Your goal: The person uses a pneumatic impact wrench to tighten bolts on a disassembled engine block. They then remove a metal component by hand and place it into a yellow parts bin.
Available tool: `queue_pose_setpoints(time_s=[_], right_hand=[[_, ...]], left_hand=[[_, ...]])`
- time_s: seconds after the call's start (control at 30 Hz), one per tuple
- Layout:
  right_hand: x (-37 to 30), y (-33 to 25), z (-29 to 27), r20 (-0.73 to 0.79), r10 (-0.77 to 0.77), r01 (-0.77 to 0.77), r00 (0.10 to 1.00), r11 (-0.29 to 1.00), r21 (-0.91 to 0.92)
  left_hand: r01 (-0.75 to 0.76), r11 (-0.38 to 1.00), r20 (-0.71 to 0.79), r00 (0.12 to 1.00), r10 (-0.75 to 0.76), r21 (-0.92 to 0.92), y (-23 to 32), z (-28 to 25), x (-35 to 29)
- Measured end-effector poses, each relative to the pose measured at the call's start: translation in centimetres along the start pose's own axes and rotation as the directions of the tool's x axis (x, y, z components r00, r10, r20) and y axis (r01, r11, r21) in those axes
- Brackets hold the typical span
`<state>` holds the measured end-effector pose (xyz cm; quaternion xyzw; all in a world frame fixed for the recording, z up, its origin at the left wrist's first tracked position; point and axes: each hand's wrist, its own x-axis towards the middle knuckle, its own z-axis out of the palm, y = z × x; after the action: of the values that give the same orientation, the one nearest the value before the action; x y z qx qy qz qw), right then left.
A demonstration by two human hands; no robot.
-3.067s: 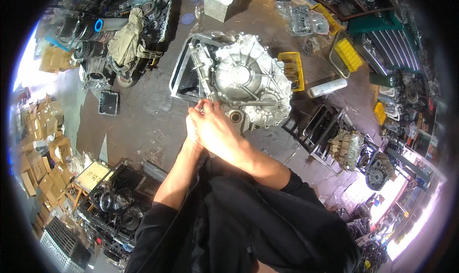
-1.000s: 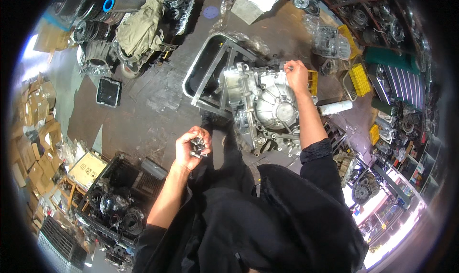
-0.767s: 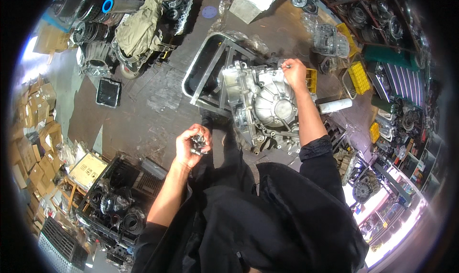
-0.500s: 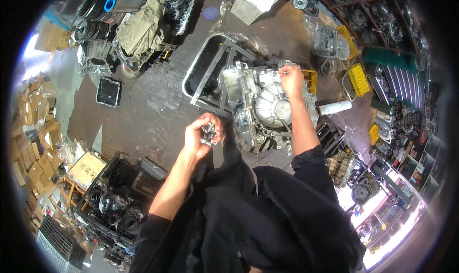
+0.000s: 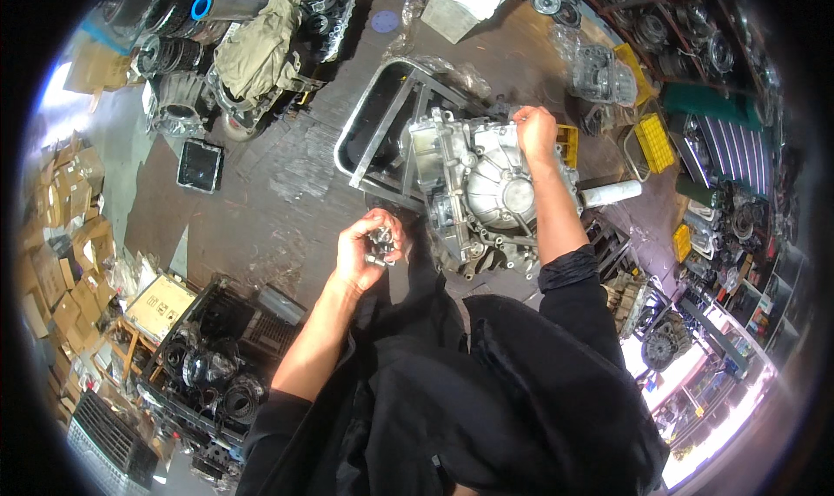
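A silver cast-metal gearbox (image 5: 499, 188) with a domed, ribbed cover rests on a metal frame stand (image 5: 382, 140) in front of me. My right hand (image 5: 536, 135) is at the gearbox's far edge, thumb and fingers pinched together. Whatever sits between those fingertips is too small to make out. Left of the gearbox and apart from it, my left hand (image 5: 360, 244) is cupped palm up around a handful of small metal bolts (image 5: 380, 242).
A white cylinder (image 5: 612, 194) juts out right of the gearbox. Yellow crates (image 5: 653, 144) stand farther right. A black tray (image 5: 200, 166) lies on the floor at left. Cardboard boxes (image 5: 65, 270) pile up at far left, and a crate of parts (image 5: 204, 366) stands lower left.
My right hand has moved slightly right and away from me along the gearbox's far edge. My left hand keeps its grip on the bolts, almost still.
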<state>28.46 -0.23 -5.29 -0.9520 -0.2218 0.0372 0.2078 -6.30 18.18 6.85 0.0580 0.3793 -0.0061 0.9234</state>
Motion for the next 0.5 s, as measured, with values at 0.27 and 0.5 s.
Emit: queue_pose_setpoints(time_s=[0.27,0.5], right_hand=[[-0.8,0.7,0.2,0.077,-0.14,0.144,0.987,0.988,-0.05],[-0.9,1.4,0.4,0.094,-0.067,0.069,0.993,0.998,-0.014]], left_hand=[[-0.014,0.999,0.028,0.999,0.016,-0.047,0.6,-0.7,-0.8],[-0.011,1.0,0.029,1.0,0.011,-0.016,0.6,-0.2,-0.5]])
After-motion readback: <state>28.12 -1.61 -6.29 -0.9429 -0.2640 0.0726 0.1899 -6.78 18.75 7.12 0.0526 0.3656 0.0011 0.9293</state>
